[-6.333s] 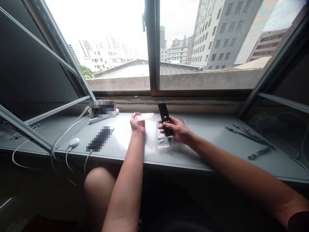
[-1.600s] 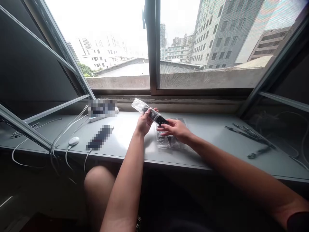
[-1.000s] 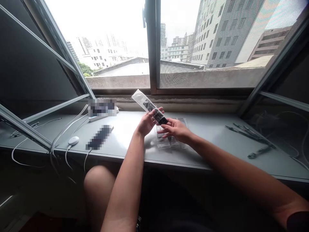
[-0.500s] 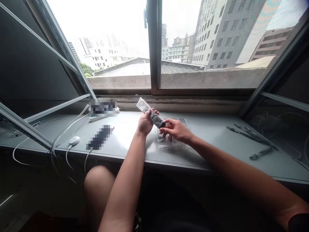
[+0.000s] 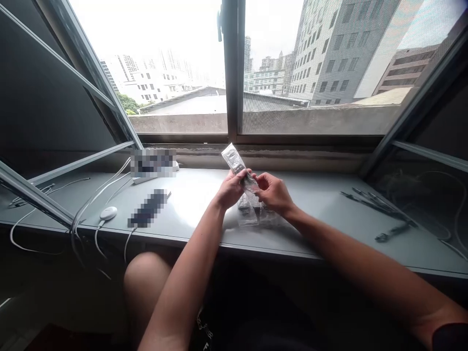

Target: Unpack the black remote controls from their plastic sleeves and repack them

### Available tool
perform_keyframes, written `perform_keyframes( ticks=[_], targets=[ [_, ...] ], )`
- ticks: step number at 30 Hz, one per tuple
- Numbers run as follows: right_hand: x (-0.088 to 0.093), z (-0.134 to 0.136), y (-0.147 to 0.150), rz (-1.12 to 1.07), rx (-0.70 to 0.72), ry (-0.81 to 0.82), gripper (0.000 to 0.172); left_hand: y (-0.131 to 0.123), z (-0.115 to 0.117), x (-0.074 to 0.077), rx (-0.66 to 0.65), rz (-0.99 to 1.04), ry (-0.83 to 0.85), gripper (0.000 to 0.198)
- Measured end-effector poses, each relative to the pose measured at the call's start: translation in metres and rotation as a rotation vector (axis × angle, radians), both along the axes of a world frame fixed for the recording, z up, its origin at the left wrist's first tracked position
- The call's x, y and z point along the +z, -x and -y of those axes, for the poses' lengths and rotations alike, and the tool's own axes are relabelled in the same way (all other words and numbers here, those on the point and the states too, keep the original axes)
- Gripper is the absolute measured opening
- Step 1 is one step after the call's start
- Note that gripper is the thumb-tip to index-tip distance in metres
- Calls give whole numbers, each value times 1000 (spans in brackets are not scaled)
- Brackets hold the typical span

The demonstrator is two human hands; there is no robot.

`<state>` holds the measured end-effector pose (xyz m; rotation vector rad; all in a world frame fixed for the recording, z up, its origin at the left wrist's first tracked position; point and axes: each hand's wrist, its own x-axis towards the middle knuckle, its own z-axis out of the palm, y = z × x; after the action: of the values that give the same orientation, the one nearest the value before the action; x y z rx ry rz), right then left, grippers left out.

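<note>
1. Gripping a clear plastic sleeve [image 5: 230,157], the left hand [image 5: 231,191] curls its fingers around the sleeve's lower part. The sleeve tilts up above those fingers, and a black remote control [image 5: 239,168] shows through the plastic.
2. Pinching near the sleeve's lower end, the right hand [image 5: 274,194] holds its fingertips [image 5: 258,179] just beside the left fingers, without clenching into a fist.
3. Just below the fingers of both hands, a crumpled clear plastic bag [image 5: 250,217] lies on the grey window sill [image 5: 193,195].
4. Well left of the fingers sit a white corded mouse [image 5: 108,213], a pixelated dark object [image 5: 148,208] and a white power strip [image 5: 146,179].
5. Well right of the fingers lie dark slender tools [image 5: 376,204].
</note>
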<state>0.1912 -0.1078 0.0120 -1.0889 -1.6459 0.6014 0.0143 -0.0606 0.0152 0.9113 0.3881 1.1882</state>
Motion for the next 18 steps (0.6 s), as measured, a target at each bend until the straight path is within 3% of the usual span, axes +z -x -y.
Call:
perform_keyframes(
  ticks=[3,5,12,15,18],
  targets=[
    [2,-1,-3,45,-113,-68,42,-3,4,-2,-120,-28,-74,39],
    [4,1,-4,60,-110,-77,42,-2,6,-2,-145,-41,-103,47],
    [10,7,0,238,-147,-181,39,3,-1,-1,21,-63,-79,54],
    [9,8,0,253,-114,-216,47,2,-4,-3,32,-86,-87,47],
    [6,7,-1,222,-51,-219,48,3,-4,-4,41,-95,-68,52]
  ],
)
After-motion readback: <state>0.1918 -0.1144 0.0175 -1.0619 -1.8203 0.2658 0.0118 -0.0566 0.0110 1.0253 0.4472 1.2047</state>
